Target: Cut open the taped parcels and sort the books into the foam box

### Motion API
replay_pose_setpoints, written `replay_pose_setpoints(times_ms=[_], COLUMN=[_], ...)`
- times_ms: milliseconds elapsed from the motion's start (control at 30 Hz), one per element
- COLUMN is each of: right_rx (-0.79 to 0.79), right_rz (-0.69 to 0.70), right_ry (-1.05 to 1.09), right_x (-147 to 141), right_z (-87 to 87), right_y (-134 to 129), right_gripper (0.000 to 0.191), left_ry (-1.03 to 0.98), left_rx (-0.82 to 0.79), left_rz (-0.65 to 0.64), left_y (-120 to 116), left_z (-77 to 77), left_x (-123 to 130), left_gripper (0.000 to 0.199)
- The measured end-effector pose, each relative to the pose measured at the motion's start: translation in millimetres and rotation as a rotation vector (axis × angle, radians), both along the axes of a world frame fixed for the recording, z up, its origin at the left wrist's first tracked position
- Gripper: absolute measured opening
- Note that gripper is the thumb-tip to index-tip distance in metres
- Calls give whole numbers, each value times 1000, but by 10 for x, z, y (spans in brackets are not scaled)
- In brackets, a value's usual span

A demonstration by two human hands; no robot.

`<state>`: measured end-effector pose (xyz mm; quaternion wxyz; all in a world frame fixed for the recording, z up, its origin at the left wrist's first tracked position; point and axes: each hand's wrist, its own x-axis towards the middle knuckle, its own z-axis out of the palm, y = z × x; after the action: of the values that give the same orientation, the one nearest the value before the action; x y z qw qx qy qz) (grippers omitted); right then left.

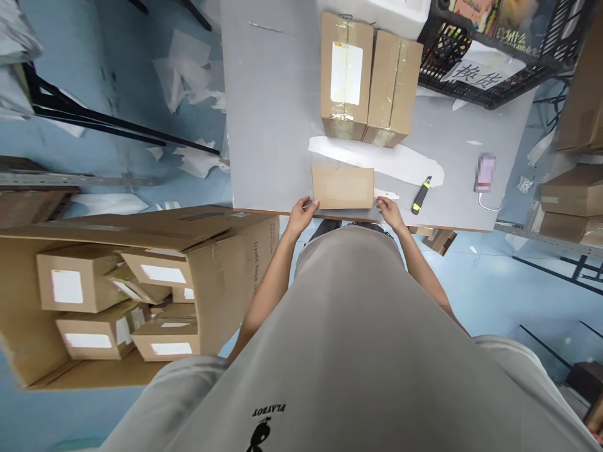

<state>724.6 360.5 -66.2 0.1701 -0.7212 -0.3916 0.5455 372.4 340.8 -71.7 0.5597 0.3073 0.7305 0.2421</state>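
A small plain cardboard box (343, 188) lies at the table's front edge, between my two hands. My left hand (301, 215) is closed, thumb and fingertips pinched at the box's near left corner. Just off its right end, my right hand (391, 211) is closed too, fingertips pressed together beside a narrow white paper strip (388, 195); what they hold is too small to make out. Behind the box stretches a long white sheet of paper (377, 158). A yellow and black utility knife (421, 196) rests on the table right of my right hand.
Two taped cartons (347, 75) stand farther back on the grey table (271, 119). At back right is a black plastic crate (445, 53) with books. A pink device (485, 172) with a white cable lies right. A large open carton (235, 282) of boxes stands left on the floor.
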Motion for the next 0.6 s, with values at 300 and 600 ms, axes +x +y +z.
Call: replay_pose_setpoints(times_ms=[300,600], right_rx=[88,196], right_rz=[156,123], right_ry=[38,38], right_x=[-85,-79], right_z=[124,414], right_y=[-75,152], right_gripper=[37,48], left_ry=[-57,103], left_rx=[20,277], left_rz=[-77,-70], left_y=[-168,84], left_z=[-9,312], left_x=[38,7], left_gripper=[50,45])
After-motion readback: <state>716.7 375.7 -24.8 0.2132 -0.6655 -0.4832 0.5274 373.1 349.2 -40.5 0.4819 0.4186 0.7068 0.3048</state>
